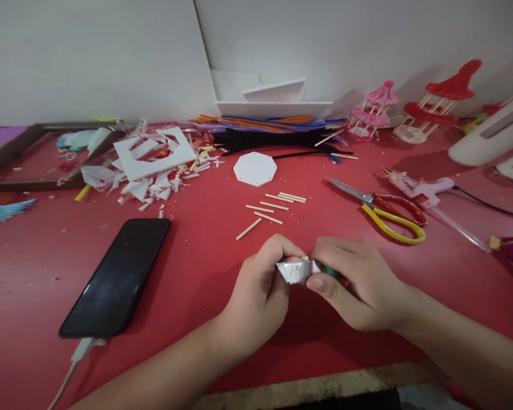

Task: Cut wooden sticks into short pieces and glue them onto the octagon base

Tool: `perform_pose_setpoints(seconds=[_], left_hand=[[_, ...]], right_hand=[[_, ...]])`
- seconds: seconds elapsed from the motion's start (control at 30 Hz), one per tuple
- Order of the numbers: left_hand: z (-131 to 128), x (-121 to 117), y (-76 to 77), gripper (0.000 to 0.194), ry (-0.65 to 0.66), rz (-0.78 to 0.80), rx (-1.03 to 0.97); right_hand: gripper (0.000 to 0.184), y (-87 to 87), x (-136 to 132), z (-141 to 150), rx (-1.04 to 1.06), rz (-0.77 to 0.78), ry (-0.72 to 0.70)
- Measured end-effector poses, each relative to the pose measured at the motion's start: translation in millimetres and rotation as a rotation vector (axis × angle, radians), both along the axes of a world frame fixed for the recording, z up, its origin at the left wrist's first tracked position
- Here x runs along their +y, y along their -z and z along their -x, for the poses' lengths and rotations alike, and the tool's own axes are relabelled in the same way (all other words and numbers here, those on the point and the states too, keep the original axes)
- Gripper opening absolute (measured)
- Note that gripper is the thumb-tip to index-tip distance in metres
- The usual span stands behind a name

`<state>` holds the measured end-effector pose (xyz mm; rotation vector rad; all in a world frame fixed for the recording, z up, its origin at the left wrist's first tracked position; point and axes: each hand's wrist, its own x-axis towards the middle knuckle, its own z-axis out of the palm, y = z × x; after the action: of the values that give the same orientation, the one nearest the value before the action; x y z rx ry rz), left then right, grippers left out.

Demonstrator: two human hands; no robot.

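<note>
In the lower middle of the head view, my left hand (260, 285) is closed, with its fingertips at a silver, wedge-shaped metal piece (294, 272). A small pale tip shows at those fingertips; I cannot tell if it is a stick end. My right hand (363, 279) is closed around the green part (331, 272) of the same small tool, its thumb against the silver end. Most of this tool is hidden in the palm. Just beyond my hands lie several short wooden sticks (274, 205), and behind them a white octagonal board (255, 169) with small holes along its edge.
Scissors (380, 208) with red and yellow handles and a pink glue gun (427, 191) lie at right. A phone (117, 279) on a cable is at left. White scraps (154, 154), pipe cleaners (273, 124) and two small tiered models (374, 108) stand along the back.
</note>
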<state>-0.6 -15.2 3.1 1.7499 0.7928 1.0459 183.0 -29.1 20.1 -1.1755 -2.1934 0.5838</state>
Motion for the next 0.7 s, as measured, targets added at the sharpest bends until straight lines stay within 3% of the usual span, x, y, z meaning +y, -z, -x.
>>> perform_pose_setpoints(seconds=[0.7], left_hand=[[1.3, 0.4, 0.1, 0.036, -0.006, -0.024, 0.008]], right_hand=[[0.034, 0.1, 0.4, -1.2, 0.019, 0.004, -0.008]])
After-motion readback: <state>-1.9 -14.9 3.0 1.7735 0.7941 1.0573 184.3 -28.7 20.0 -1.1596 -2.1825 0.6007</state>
